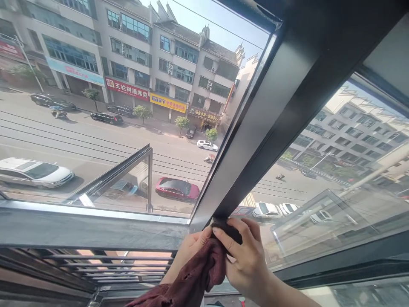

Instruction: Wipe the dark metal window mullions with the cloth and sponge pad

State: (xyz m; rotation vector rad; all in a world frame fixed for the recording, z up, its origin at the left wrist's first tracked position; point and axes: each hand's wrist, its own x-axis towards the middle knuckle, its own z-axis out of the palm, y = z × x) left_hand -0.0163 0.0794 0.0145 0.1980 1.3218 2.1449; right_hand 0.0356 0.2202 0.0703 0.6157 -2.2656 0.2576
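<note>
- Head view: both hands are reaching up from the lower middle of the picture to the foot of a dark window frame post [255, 128], where it is meeting the grey sill [89, 228].
- The right hand [247, 260] is coming in from the lower right, wrist bent back, its back facing the camera; its fingers [225, 238] are curling closed over the top of a dark red cloth [201, 273] and pressing it against the base of the post.
- The left hand [191, 251] is lying just beside the right one, mostly hiding behind the cloth; its fingers are wrapping shut around the bunched fabric from the left.
- The cloth is sitting between the two hands, its upper end touching the post and its loose end hanging down toward the bottom edge.
- Through the glass on both sides of the post, a street with a red car [177, 189] and shopfront buildings [143, 55] is showing far below.
</note>
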